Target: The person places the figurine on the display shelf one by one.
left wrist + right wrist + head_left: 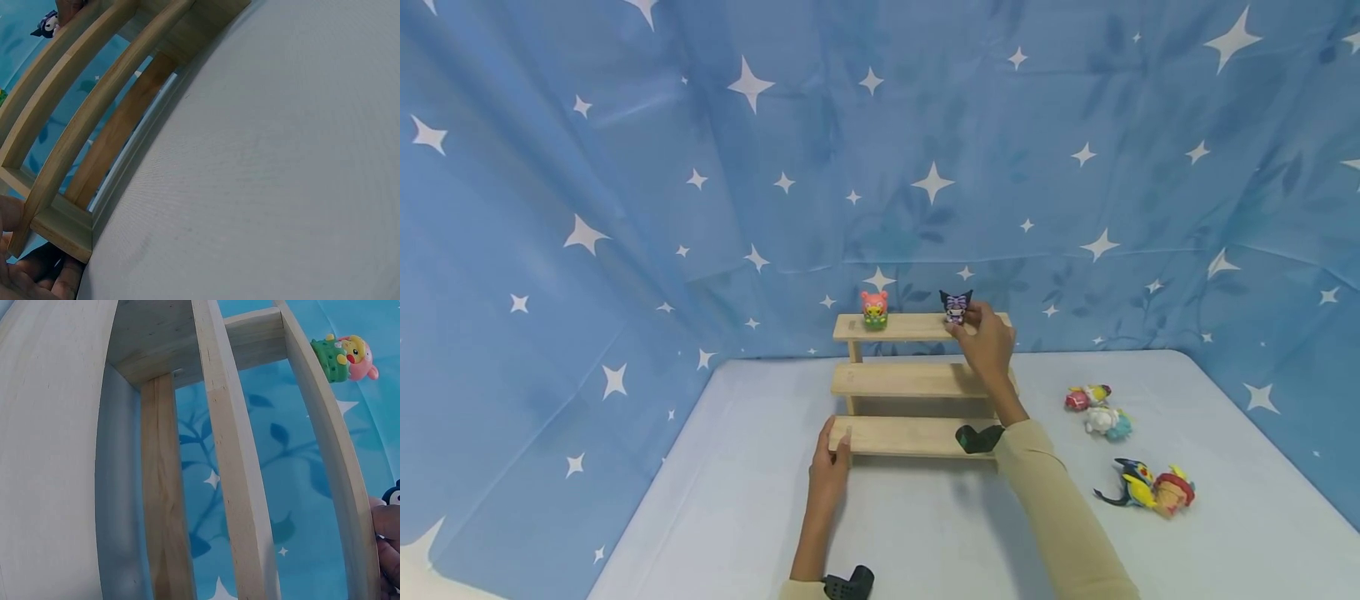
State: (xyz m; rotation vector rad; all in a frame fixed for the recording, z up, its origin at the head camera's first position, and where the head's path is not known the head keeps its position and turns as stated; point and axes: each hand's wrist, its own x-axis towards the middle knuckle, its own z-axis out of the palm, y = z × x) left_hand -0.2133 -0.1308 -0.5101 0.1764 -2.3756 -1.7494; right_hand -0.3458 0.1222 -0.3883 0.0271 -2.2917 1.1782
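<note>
left hand [830, 467]: grips shelf [902, 380] | right hand [989, 342]: pinches purple figurine [956, 307] (seemingly touching shelf)

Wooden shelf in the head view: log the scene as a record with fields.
Main item: pale wooden three-tier shelf, on a white table
Left hand: grips the left end of the bottom board
Right hand: pinches a black-and-purple, pointed-eared figurine at the right of the top board
Top board, left: pink, yellow and green figurine
Table, right: several multicoloured figurines
Backdrop: blue cloth with white stars
</note>
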